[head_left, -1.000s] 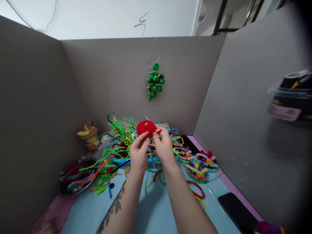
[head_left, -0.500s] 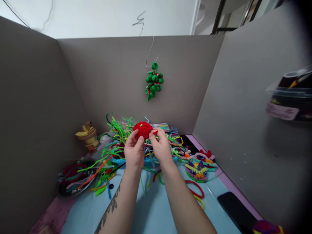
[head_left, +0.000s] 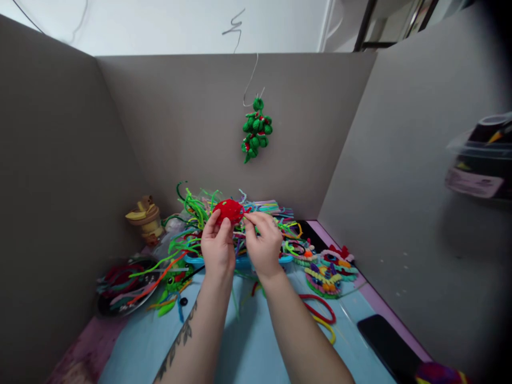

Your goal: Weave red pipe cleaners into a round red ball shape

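Observation:
A red, rounded, fuzzy pipe-cleaner piece [head_left: 229, 210] with a small green spot is held up above the table. My left hand [head_left: 218, 242] is closed on its left and lower side, thumb in front. At the piece's right edge, my right hand [head_left: 264, 242] pinches a short red end between thumb and fingertips. Behind both hands lies a heap of colourful pipe cleaners [head_left: 196, 205] in a blue tray [head_left: 242, 263], partly hidden by them.
A dark bowl [head_left: 120, 312] of pipe cleaners and a green figure [head_left: 172, 282] are at left. Pipe-cleaner figures [head_left: 323, 278], a red loop [head_left: 328, 316] and a black phone [head_left: 386, 341] lie at right. A green hanging ornament [head_left: 256, 130] is on the back panel.
The red piece has turned and shifted slightly left with my left hand. My right fingers have closed into a tighter pinch at its right edge. The view has shifted slightly.

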A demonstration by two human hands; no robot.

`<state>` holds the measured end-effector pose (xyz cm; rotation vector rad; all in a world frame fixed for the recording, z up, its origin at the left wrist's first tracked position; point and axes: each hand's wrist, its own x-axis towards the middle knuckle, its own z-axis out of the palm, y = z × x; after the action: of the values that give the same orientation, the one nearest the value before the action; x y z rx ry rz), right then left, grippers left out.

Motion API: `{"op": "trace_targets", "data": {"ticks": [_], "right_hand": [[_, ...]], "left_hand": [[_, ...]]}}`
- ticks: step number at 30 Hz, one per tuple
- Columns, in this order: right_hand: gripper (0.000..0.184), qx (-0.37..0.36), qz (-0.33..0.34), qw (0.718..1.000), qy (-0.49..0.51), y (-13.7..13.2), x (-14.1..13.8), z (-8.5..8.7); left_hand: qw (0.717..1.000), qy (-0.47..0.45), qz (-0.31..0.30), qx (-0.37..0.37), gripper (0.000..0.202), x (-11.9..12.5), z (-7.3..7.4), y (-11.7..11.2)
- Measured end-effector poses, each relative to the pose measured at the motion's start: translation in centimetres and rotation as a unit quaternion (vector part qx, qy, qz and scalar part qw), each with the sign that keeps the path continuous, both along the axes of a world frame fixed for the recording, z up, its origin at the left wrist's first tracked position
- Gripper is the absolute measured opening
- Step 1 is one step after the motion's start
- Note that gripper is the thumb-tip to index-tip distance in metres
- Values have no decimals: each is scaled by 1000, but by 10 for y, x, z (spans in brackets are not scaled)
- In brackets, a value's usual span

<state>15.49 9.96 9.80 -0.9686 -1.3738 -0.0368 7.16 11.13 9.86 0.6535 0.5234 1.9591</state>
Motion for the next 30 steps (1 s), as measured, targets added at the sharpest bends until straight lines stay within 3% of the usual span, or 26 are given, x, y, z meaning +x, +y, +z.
{"op": "trace_targets", "data": {"ticks": [6,13,23,27,30], "right_hand": [[24,3,-5,999,-32,4,-1,-4],[22,-23,5,1000,19,3,-4,-3],[16,-131,111,967,190,9,-10,-4],[18,-163,163,949,216,13,-9,-4],[20,-176,186,940,227,14,-11,-5]], "left_hand": [[1000,-14,-14,2,33,3,3,-5],[1000,6,-22,15,32,5,3,-8],[999,-1,-50,11,33,2,2,-5],[999,22,-27,-2,32,2,0,-3],[999,23,-44,-13,32,2,0,-3]]}}
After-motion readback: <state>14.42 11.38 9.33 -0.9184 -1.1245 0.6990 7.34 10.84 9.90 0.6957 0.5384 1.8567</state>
